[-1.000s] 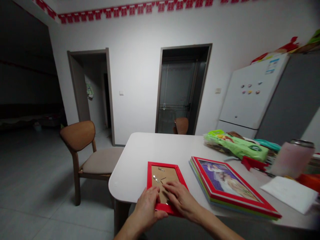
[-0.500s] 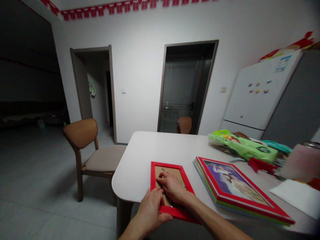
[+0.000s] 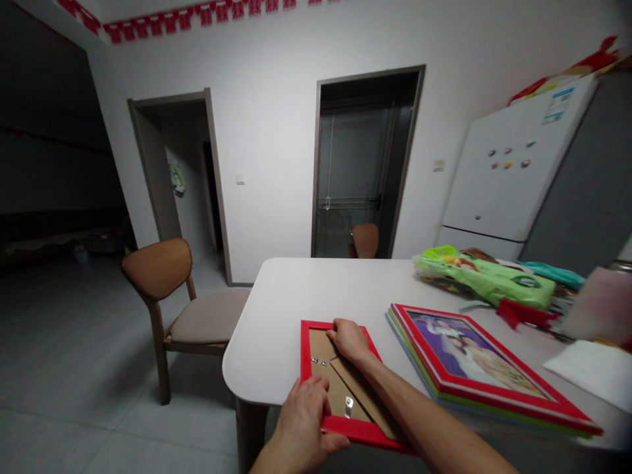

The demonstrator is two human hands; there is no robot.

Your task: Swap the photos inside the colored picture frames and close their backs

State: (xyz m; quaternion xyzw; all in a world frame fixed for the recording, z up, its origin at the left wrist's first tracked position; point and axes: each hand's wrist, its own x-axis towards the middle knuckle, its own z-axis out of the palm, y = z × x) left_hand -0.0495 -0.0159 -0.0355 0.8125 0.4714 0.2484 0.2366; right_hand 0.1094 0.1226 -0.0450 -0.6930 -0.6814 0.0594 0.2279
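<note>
Moved: right hand (image 3: pixel 349 337), from middle of backing board (image 3: pixel 340 395) to far edge of red frame (image 3: pixel 305 359); clips (image 3: pixel 320 361) now uncovered.

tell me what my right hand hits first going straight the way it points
The right hand sits on the red frame at its far rail; beyond it only bare white table shows, so the way looks free, though depth is unclear.

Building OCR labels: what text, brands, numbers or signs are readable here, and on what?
Nothing can be read.
Ceiling banner: red cut-out signs, too small to read.
Fridge sticker: print blurred.
Green pack: print blurred.
Back of frame: no text.
</note>
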